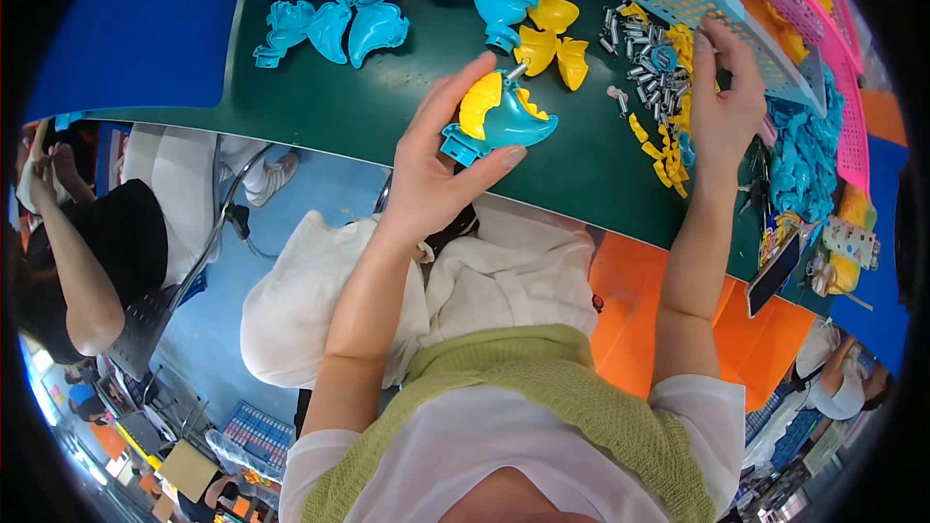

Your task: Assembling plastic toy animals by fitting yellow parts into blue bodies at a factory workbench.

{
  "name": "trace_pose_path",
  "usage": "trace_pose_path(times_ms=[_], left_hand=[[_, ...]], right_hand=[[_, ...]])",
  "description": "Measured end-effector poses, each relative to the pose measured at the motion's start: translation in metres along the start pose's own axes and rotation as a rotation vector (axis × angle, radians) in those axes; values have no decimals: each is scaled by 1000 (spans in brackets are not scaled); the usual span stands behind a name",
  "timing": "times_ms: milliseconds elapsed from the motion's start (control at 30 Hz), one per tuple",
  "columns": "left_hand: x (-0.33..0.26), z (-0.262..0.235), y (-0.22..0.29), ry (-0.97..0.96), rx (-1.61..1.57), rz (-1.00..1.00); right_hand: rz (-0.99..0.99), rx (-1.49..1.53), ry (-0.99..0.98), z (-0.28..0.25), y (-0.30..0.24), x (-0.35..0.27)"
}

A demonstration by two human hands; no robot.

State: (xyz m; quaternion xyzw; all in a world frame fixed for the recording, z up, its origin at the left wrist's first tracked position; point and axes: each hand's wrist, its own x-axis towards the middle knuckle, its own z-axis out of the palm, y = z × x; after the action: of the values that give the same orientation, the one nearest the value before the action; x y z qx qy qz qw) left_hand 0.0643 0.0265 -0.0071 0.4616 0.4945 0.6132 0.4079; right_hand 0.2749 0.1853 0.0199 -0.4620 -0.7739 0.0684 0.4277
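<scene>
Toy shell [499,116], teal with a yellow insert, is pinched in the left hand [436,169] above the worktop [407,97] edge, long axis sideways; right hand [722,102], fingers loosely bent, touches the screw pile [644,63] further right.

**A green bench over a blue floor**

We see a dark green worktable [320,102] running across the top, its near edge curving above a blue floor [208,329]. An orange panel [630,300] sits under the table's right end. A metal-framed chair [165,300] stands at the left, with bright light throughout.
</scene>
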Motion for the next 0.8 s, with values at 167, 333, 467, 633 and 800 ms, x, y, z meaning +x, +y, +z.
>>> trace_pose_path(times_ms=[167,333,467,633,800], left_hand=[[1,1,-2,-12,-32,-2],[1,-1,-6,-25,2,60],[1,-2,-7,-36,9,54],[2,-2,-6,-24,32,73],[3,-2,-6,-27,6,83]], right_hand=[[-135,-41,-105,8,-11,-5],[-316,-92,-332,20,-30,-14],[-340,-23,-438,28,-33,-17],[-388,-20,-448,39,-47,-20],[-395,-7,-579,46,-52,-25]])
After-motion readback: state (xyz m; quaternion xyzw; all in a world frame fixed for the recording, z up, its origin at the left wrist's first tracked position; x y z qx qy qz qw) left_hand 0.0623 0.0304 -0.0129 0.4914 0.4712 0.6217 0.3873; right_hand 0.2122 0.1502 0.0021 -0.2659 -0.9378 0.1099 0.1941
